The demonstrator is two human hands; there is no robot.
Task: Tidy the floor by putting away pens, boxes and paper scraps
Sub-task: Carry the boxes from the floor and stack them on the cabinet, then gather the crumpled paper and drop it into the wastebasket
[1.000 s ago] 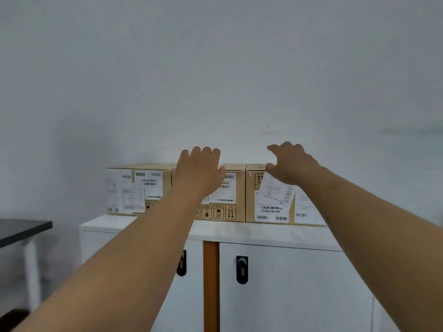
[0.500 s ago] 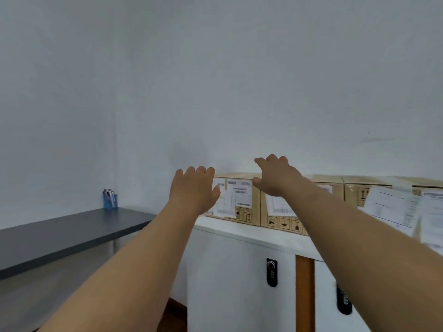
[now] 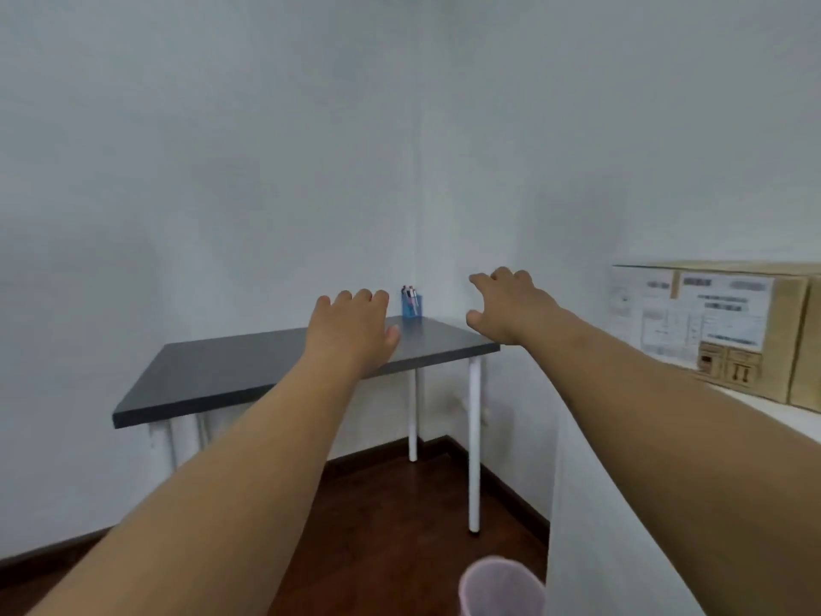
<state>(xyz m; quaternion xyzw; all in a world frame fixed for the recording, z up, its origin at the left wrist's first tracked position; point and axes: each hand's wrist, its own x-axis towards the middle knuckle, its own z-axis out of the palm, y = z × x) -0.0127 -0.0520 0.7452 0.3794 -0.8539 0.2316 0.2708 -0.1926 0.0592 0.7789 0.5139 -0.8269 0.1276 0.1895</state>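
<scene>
Both arms stretch out in front of me at chest height. My left hand (image 3: 353,324) hangs in the air with loosely bent fingers and holds nothing. My right hand (image 3: 511,306) is also empty, fingers spread and slightly curved. A cardboard box (image 3: 711,324) with white labels stands on the white cabinet (image 3: 755,420) at the right edge, well clear of both hands. Far behind my hands, a blue pen cup (image 3: 412,304) with several pens sits at the back corner of a dark grey table (image 3: 249,371).
The table has white legs (image 3: 474,442) and stands in the room's corner against pale walls. Dark wooden floor (image 3: 391,517) shows beneath it. A pink waste bin (image 3: 502,586) stands on the floor at the bottom, next to the cabinet's side.
My view has swung left: the boxes slid to the right edge, and the grey table, pen cup and pink bin came into sight. Both hands left the boxes and stay raised, empty.
</scene>
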